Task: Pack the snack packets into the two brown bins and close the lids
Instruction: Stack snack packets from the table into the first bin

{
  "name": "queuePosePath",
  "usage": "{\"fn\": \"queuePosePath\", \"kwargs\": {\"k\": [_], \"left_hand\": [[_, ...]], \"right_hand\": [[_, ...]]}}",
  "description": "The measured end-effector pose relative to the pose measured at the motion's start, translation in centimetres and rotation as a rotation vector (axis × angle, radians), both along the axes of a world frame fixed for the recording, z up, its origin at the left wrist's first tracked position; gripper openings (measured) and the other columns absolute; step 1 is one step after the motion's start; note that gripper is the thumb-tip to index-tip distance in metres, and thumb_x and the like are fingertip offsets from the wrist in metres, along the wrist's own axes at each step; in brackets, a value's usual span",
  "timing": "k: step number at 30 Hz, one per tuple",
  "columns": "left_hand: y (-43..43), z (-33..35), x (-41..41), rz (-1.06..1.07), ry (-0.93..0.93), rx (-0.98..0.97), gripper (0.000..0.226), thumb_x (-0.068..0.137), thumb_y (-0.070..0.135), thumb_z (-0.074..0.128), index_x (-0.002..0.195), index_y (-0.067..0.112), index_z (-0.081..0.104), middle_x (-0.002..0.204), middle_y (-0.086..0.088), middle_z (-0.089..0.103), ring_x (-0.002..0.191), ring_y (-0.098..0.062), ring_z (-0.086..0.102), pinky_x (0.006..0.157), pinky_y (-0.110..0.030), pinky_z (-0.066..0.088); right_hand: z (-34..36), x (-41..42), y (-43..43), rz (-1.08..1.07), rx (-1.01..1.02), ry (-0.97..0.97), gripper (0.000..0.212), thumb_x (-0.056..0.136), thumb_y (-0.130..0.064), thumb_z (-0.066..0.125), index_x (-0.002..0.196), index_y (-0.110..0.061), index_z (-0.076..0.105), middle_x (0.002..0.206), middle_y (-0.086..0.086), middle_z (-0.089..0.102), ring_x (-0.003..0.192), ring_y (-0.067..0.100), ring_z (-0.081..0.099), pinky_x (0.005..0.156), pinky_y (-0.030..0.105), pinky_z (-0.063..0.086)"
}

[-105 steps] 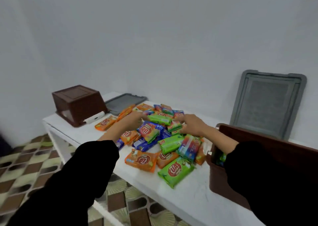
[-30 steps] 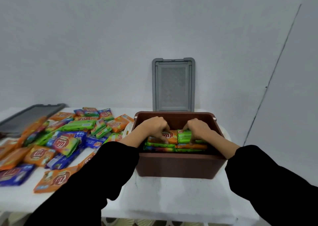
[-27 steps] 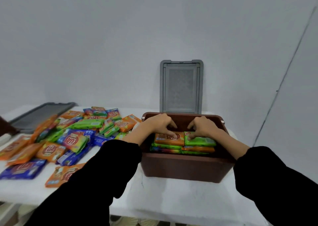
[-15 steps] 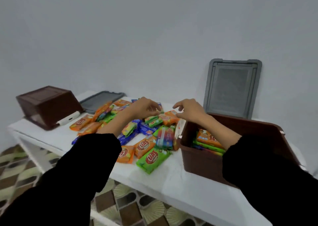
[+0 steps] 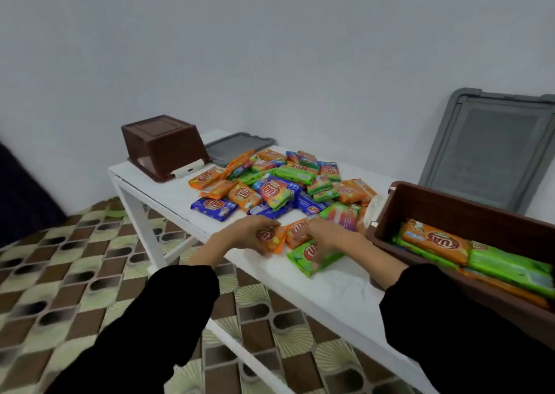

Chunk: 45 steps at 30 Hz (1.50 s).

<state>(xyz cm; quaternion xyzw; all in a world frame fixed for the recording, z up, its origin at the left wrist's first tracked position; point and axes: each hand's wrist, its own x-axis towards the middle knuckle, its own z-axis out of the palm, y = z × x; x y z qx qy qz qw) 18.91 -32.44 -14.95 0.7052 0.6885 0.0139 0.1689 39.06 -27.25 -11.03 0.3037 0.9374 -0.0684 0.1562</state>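
Moved: since half a second back, both hands have come off the far side of the pile (image 5: 279,186) to the table's (image 5: 330,285) near edge.
Left hand (image 5: 249,237): fingers curled round an orange packet (image 5: 271,239).
Right hand (image 5: 327,237): lying on a green packet (image 5: 309,257), too blurry, I can't tell if it's gripping.
Open bin (image 5: 444,201): at the right, partly filled.
Other bin (image 5: 163,147): upside down, untouched.
Meaning: I'd say another load starting, loads left.

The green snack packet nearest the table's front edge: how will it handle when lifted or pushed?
Probably light and slightly floppy: the flat green snack packet looks thin. Its glossy wrapper likely slides easily on the smooth white table. Unlikely to roll, since it lies flat.
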Motion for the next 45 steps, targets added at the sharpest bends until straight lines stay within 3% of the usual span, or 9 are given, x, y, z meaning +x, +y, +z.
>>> {"fn": "queuePosePath", "kwargs": {"k": [4,10,21,28,32,35,38,42,45], "left_hand": [[0.5,-0.1,-0.3,-0.043,-0.009,0.030,0.074,0.074,0.027,0.076,0.139,0.023,0.041,0.137,-0.002,0.049,0.123,-0.021,0.045,0.099,-0.031,0.036],[1.0,0.4,-0.4,-0.107,0.141,0.062,0.074,0.071,0.044,0.075,0.136,0.026,0.045,0.125,0.001,0.056,0.109,-0.017,0.050,0.082,-0.023,0.035],[-0.4,1.3,-0.9,-0.094,0.188,0.015,0.075,0.070,0.055,0.071,0.136,0.027,0.046,0.124,-0.004,0.052,0.108,-0.021,0.049,0.089,-0.033,0.040],[-1.1,2.3,-2.1,-0.045,0.196,0.011,0.073,0.072,0.052,0.071,0.136,0.028,0.045,0.123,-0.004,0.050,0.108,-0.019,0.046,0.091,-0.033,0.043],[-1.5,3.7,-3.5,-0.035,0.243,0.049,0.074,0.071,0.054,0.070,0.136,0.028,0.045,0.125,-0.004,0.050,0.106,-0.017,0.046,0.078,-0.022,0.038],[-1.4,5.7,-4.3,-0.034,0.284,0.102,0.074,0.071,0.055,0.070,0.135,0.027,0.047,0.116,-0.002,0.052,0.096,-0.013,0.044,0.067,-0.014,0.033],[-0.9,8.2,-4.2,-0.033,0.312,0.147,0.072,0.070,0.055,0.071,0.133,0.028,0.049,0.115,-0.002,0.052,0.097,-0.015,0.046,0.079,-0.023,0.040],[0.4,12.9,-2.2,-0.054,0.289,0.207,0.073,0.069,0.051,0.073,0.133,0.025,0.050,0.114,0.000,0.052,0.099,-0.017,0.048,0.086,-0.029,0.042],[2.7,15.9,0.6,-0.122,0.343,0.270,0.077,0.067,0.053,0.074,0.134,0.024,0.049,0.114,-0.003,0.052,0.098,-0.018,0.047,0.081,-0.028,0.039]], "right_hand": [[-0.3,0.8,0.0,0.096,0.050,-0.069,0.086,0.071,-0.019,0.079,0.142,-0.037,0.033,0.150,0.007,0.024,0.137,0.027,0.027,0.109,0.037,0.030],[-0.1,0.9,-0.1,0.194,0.174,-0.074,0.076,0.075,-0.024,0.075,0.141,-0.030,0.039,0.145,0.008,0.037,0.132,0.025,0.037,0.106,0.036,0.035],[-0.6,1.1,-0.2,0.210,0.067,-0.076,0.074,0.082,-0.041,0.066,0.145,-0.029,0.029,0.148,0.008,0.030,0.135,0.026,0.032,0.107,0.037,0.031],[-1.7,0.7,-1.0,0.111,-0.004,0.067,0.072,0.080,-0.048,0.065,0.143,-0.029,0.036,0.145,0.006,0.040,0.134,0.025,0.035,0.107,0.035,0.029],[-1.5,-0.3,-1.2,0.000,-0.035,0.181,0.070,0.075,-0.046,0.070,0.138,-0.026,0.045,0.115,0.003,0.059,0.109,0.019,0.052,0.092,0.031,0.042],[-0.4,-1.8,-1.0,-0.101,0.090,0.366,0.060,0.076,-0.042,0.070,0.131,-0.024,0.053,0.095,0.001,0.054,0.105,0.022,0.053,0.093,0.031,0.045],[2.7,-2.9,0.1,-0.202,0.197,0.501,0.057,0.073,-0.040,0.072,0.125,-0.023,0.058,0.091,0.002,0.049,0.083,0.017,0.051,0.088,0.031,0.048],[8.6,-0.9,1.7,-0.268,0.298,0.580,0.059,0.074,-0.041,0.072,0.128,-0.023,0.056,0.117,0.012,0.052,0.112,0.027,0.048,0.087,0.033,0.044],[12.2,2.8,3.0,-0.315,0.284,0.599,0.063,0.071,-0.036,0.075,0.130,-0.023,0.055,0.113,0.009,0.064,0.108,0.024,0.055,0.078,0.029,0.041]]}}
